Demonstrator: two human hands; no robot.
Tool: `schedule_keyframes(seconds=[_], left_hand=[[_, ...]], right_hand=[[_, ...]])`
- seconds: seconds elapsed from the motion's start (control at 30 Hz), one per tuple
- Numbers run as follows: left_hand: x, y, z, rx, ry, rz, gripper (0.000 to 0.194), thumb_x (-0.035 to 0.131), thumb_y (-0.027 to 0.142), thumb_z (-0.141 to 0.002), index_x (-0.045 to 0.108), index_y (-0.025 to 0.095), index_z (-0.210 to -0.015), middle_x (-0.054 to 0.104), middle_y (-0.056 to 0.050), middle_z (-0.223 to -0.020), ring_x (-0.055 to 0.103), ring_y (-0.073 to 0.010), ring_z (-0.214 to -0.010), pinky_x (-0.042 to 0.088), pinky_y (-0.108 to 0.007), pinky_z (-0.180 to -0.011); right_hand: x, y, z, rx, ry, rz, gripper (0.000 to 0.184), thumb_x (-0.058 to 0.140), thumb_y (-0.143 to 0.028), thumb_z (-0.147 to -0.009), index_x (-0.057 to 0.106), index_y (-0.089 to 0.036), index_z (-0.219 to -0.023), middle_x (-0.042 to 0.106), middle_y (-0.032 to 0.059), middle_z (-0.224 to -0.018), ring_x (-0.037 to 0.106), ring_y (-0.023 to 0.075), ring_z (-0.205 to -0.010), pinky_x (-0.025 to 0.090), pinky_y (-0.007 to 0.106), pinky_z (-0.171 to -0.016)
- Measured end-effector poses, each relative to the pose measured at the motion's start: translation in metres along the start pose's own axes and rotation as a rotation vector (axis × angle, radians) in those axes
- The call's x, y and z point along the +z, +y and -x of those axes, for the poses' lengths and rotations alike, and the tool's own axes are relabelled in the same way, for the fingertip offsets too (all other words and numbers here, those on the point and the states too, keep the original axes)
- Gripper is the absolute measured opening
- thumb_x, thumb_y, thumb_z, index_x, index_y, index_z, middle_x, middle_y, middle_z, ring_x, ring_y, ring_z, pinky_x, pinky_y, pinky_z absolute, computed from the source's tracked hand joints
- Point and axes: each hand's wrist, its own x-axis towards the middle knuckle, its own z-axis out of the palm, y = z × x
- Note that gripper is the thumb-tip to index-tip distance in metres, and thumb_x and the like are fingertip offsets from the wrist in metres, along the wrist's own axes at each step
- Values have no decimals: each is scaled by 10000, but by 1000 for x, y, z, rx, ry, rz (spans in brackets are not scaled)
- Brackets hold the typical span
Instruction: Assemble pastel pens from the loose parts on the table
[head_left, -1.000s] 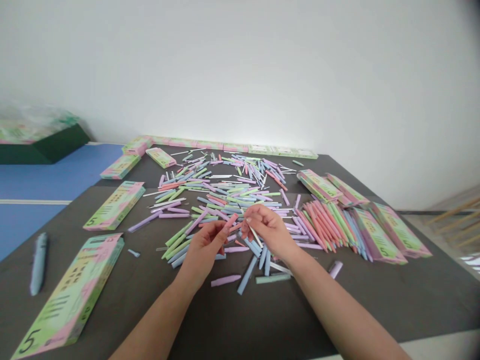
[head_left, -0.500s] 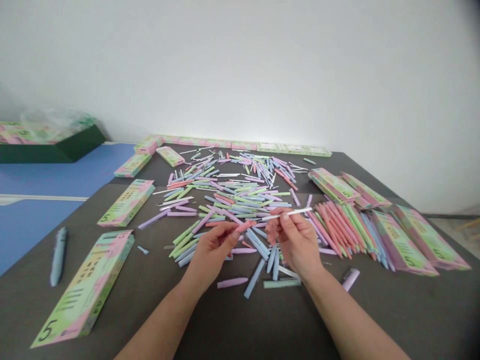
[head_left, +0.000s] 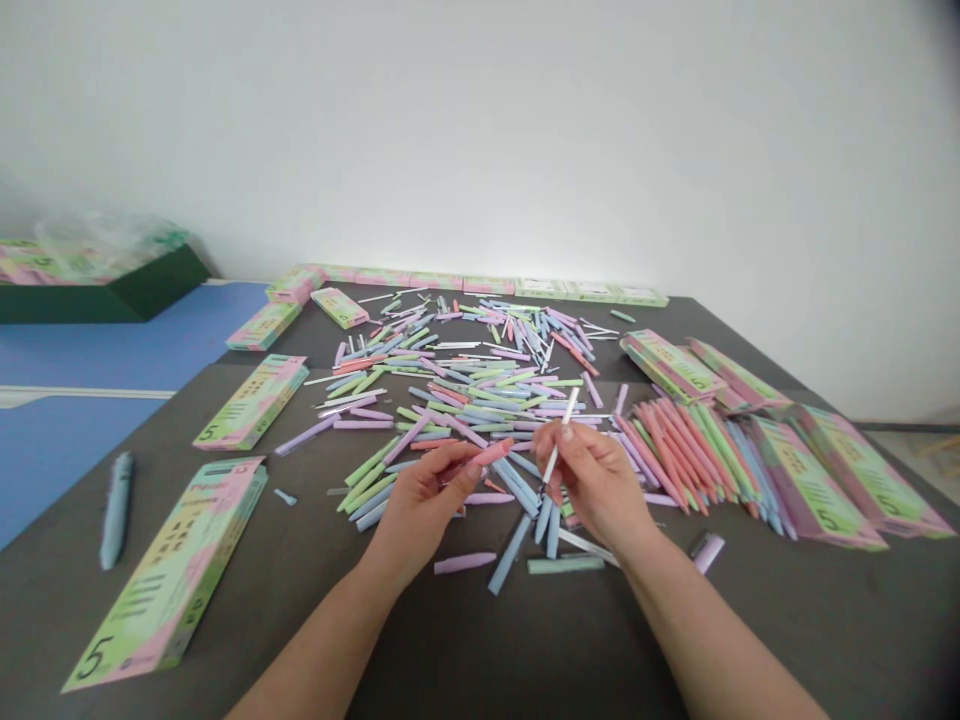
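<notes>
My left hand (head_left: 433, 495) is closed on a pink pen barrel (head_left: 493, 453), pinched between thumb and forefinger with its end pointing right. Facing it, my right hand (head_left: 589, 478) grips a thin white pen refill (head_left: 564, 425), which now stands steeply between the fingers. The barrel and the refill are apart. Under and behind both hands spreads a heap of pastel pen parts (head_left: 480, 400) in blue, green, purple and pink. A purple barrel (head_left: 465, 563) and a blue one (head_left: 510, 555) lie just in front of the hands.
Right of my hands, a row of pink, green and blue pens (head_left: 690, 455) lies beside printed boxes (head_left: 817, 480). More boxes (head_left: 172, 570) line the left side and the back. A blue pen (head_left: 116, 510) lies far left. Beyond stands a dark green tray (head_left: 157, 283).
My right hand has turned the white refill from nearly level to steeply upright. My left hand holds the pink barrel in almost the same place.
</notes>
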Motion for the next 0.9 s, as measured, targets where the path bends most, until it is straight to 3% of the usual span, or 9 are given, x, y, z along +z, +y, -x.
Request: schedule_keyframes(seconds=[0.13, 0.27, 0.37, 0.5, 0.63, 0.9], left_hand=[[-1, 0, -1, 16, 35, -14, 222, 661, 343, -801, 715, 210, -970, 694, -36, -946, 609, -161, -753, 470, -219, -576], [-2, -4, -2, 16, 78, -36, 226, 663, 353, -799, 716, 219, -973, 703, -33, -950, 621, -171, -801, 469, -217, -589], [-3, -7, -3, 9, 106, -57, 244, 667, 360, -792, 715, 210, -978, 708, -42, -952, 627, -185, -829, 469, -226, -608], [-3, -8, -3, 14, 96, -79, 243, 654, 356, -804, 711, 203, -984, 705, -53, -980, 631, -198, -874, 474, -231, -628], [-3, -5, -3, 16, 84, -83, 230, 654, 348, -803, 708, 205, -975, 699, -53, -977, 632, -205, -888, 484, -238, -631], [-3, -4, -3, 35, 30, -99, 215, 660, 341, -795, 710, 227, -970, 694, -42, -966, 632, -205, -893, 497, -250, -670]], right_hand=[[1, -6, 2, 113, -164, 127, 300, 564, -429, -879, 656, -147, -927, 586, -18, -584, 346, 29, -327, 202, 174, -315], [4, -11, 5, 105, -199, 88, 421, 634, -355, -844, 488, -199, -1207, 571, -66, -524, 358, 46, -349, 233, 157, -347], [3, -12, 7, 114, -213, 0, 313, 643, -321, -835, 490, -212, -1086, 541, -84, -481, 397, 57, -357, 254, 149, -363], [-1, -12, 9, 174, -290, -83, 180, 647, -277, -822, 514, -186, -903, 505, -92, -425, 336, 35, -297, 210, 131, -331], [-2, -12, 9, 257, -347, -152, 132, 633, -231, -828, 530, -178, -890, 480, -99, -413, 304, 20, -280, 183, 108, -303], [-4, -11, 5, 396, -325, -285, 166, 662, -278, -807, 583, -157, -888, 445, -97, -422, 237, 6, -264, 169, 104, -267]])
